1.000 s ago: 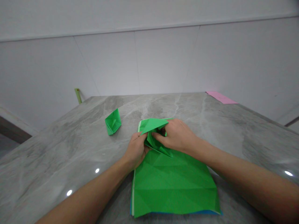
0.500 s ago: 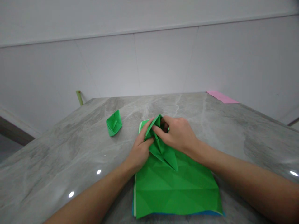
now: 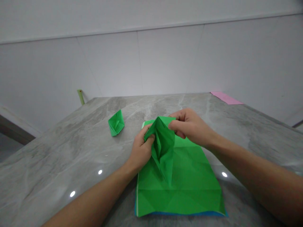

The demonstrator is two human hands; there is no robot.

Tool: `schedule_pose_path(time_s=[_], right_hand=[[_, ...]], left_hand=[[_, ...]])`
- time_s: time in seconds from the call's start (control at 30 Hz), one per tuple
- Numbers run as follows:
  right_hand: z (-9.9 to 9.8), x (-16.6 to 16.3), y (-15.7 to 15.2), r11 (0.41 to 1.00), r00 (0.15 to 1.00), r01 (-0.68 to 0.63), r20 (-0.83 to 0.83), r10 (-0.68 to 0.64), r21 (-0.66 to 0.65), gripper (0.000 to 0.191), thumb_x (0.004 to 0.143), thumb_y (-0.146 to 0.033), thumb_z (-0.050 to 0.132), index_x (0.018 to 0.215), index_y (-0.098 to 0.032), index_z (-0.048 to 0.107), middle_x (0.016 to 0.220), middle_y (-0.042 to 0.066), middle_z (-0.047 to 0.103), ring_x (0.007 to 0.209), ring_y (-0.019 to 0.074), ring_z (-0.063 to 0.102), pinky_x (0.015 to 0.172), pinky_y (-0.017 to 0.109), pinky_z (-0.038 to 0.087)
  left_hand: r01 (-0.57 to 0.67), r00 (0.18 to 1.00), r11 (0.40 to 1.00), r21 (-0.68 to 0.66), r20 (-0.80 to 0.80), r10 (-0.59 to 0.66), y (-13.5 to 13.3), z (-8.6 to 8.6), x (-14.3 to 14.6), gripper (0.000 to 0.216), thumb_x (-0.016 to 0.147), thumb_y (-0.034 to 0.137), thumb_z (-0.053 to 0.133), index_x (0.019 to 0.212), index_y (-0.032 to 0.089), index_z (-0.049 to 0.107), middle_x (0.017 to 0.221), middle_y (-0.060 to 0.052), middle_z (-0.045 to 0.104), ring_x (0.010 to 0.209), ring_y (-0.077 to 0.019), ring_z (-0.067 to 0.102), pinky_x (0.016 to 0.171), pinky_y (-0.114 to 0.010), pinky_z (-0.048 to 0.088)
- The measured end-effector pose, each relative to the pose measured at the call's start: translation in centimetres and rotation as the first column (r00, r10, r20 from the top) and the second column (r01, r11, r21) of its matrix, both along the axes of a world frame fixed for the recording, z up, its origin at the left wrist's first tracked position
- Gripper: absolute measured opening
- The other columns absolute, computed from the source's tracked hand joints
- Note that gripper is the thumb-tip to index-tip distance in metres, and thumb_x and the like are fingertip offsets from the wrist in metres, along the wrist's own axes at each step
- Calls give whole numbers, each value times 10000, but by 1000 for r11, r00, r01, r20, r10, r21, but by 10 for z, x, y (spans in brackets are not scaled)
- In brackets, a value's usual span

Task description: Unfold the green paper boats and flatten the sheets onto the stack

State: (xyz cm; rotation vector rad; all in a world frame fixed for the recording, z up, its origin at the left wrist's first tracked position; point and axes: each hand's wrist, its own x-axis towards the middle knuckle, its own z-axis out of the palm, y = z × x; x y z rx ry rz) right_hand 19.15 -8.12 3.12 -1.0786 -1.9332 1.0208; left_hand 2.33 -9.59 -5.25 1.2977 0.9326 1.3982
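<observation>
Between my two hands a piece of folded green paper (image 3: pixel 165 145) stands partly spread, with a pointed top and a hollow in its middle. My left hand (image 3: pixel 141 147) pinches its left edge, thumb in front and fingers behind. At the upper right, my right hand (image 3: pixel 189 126) grips the paper's other edge between thumb and fingers. Beneath it lies a stack of creased green sheets (image 3: pixel 182 200), with blue and white edges peeping out at the left and the front.
A small folded green paper shape (image 3: pixel 116 123) rests on the grey marbled table (image 3: pixel 71 151) to the left. Near the back right edge lies a pink sheet (image 3: pixel 226 98). A light green strip (image 3: pixel 80 96) sticks up at the back left corner, before the white wall (image 3: pixel 163 63).
My right hand has moved up and to the right, drawing the paper's right side outward. The folded paper is now opened wider, while my left hand keeps its hold.
</observation>
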Motion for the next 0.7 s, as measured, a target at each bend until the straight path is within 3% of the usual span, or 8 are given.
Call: schedule_pose_path(time_s=[0.13,0.27,0.37,0.43,0.5,0.6,0.67,0.7], right_hand=[[9,15,12,999,997,24,-74,-25,-24,271,659,-261,496,425,-215,367,394,-49,321,392,69,259,405,250,176],[8,20,20,988,993,119,-32,-116,96,286,692,-246,499,437,-212,375,419,-44,335,418,73,278,433,256,193],[5,15,15,929,961,231,82,-264,291,271,752,-263,514,503,-205,423,473,-39,387,451,80,342,468,254,237],[1,7,6,864,913,275,166,-372,421,215,780,-338,571,632,-199,500,536,-26,479,498,104,432,511,259,291],[-4,-3,-6,812,851,275,263,-455,515,318,767,-486,638,828,-187,550,633,3,578,562,147,516,547,276,325],[-14,-18,-21,803,771,224,403,-493,552,662,702,-713,636,1041,-153,536,736,53,651,607,215,582,549,302,335],[-20,-23,-25,819,742,198,463,-485,539,702,723,-745,601,1072,-138,546,775,84,677,640,251,614,549,315,344],[-22,-23,-23,825,733,182,486,-476,534,620,777,-693,588,1052,-138,567,799,98,689,670,260,629,559,318,351]], left_hand=[[195,958,964,-181,246,-148,-3,4,1,297,730,199,700,1024,201,736,980,-51,745,1037,-277,663,934,-398,494],[261,926,929,-261,340,-165,-5,7,1,310,734,257,721,1031,171,704,883,-64,743,851,-259,705,804,-393,539],[167,952,961,-220,291,-99,-2,4,0,321,747,260,718,1053,169,681,937,-67,737,923,-257,692,838,-378,528],[33,980,988,-149,200,-3,1,1,-1,298,760,257,714,1044,179,670,993,-60,727,998,-248,666,885,-362,508],[-121,986,990,-71,110,129,3,-1,-2,269,777,249,705,1033,189,647,1033,-50,710,1026,-229,646,899,-340,494],[-268,962,963,-9,52,268,2,1,-2,281,803,239,694,1060,205,585,1056,-42,678,971,-193,647,850,-310,496],[-302,952,953,9,45,302,0,3,-1,305,816,237,693,1086,217,553,1069,-39,663,951,-178,650,832,-297,496],[-313,949,949,20,45,312,-1,4,-1,308,822,239,693,1093,221,549,1078,-39,658,954,-175,649,835,-292,495]])
